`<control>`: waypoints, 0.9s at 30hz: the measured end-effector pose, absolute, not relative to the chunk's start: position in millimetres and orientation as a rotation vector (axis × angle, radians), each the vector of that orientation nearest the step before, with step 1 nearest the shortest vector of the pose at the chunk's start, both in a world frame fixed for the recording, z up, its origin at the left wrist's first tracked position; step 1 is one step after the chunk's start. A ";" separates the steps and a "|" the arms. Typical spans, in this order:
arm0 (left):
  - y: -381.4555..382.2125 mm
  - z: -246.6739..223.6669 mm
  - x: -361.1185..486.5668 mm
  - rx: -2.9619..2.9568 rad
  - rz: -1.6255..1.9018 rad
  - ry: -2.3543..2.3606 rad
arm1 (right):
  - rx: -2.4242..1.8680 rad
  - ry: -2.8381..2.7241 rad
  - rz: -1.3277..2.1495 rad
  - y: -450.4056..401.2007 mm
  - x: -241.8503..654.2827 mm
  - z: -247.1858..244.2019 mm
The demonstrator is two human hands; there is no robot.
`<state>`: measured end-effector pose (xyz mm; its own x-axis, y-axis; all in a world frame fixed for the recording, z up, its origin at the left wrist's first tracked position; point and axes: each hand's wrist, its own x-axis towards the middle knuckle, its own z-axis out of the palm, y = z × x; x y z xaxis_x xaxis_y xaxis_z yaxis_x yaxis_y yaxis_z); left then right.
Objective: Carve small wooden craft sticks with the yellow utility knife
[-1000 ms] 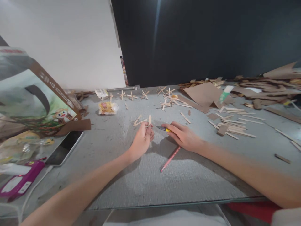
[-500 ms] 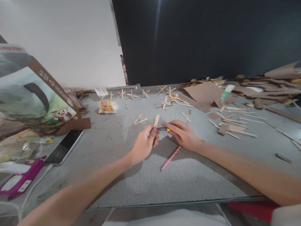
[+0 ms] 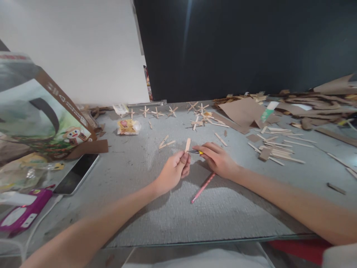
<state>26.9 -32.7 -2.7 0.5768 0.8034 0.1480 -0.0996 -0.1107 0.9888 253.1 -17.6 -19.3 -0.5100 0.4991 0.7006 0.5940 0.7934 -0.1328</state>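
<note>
Near the middle of the table, my left hand (image 3: 173, 169) pinches the lower end of a wooden stick (image 3: 188, 144), which points up and away. My right hand (image 3: 219, 159) grips a yellow utility knife (image 3: 200, 152), its blade lying against the stick just above my left fingertips. Under my right hand a pink pencil (image 3: 203, 188) rests on the table. Two short sticks (image 3: 166, 144) form an angle beyond my left hand. Several star-shaped stick pieces (image 3: 157, 112) lie in a row at the back.
Loose sticks (image 3: 279, 150), a glue stick (image 3: 269, 111) and cardboard (image 3: 240, 111) lie on the right. On the left are a phone (image 3: 76, 174), a purple device (image 3: 26, 210) with a white cable, a printed box (image 3: 67, 115) and a small yellow packet (image 3: 128, 127).
My left hand and the stick have shifted slightly right and tilted a little. The knife blade now sits a touch higher against the stick.
</note>
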 end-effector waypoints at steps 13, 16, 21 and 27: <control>-25.6 -16.2 29.4 1.460 0.854 0.624 | -0.893 -2.244 -0.152 -12.1 250.4 -23.1; -24.6 -17.6 29.5 1.501 0.832 0.655 | -0.906 -2.265 -0.148 -11.7 250.6 -24.4; -24.6 -17.3 28.6 1.508 0.811 0.636 | -0.895 -2.271 -0.164 -10.4 251.3 -25.4; -27.9 -13.8 29.3 1.429 0.876 0.600 | -0.934 -2.261 -0.159 -9.9 254.5 -25.5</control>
<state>29.3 -27.9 -13.8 0.5703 0.8080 0.1480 -0.1548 -0.0712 0.9854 254.5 -9.9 -25.5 -0.5137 0.5813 0.6310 0.6637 0.7353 -0.1371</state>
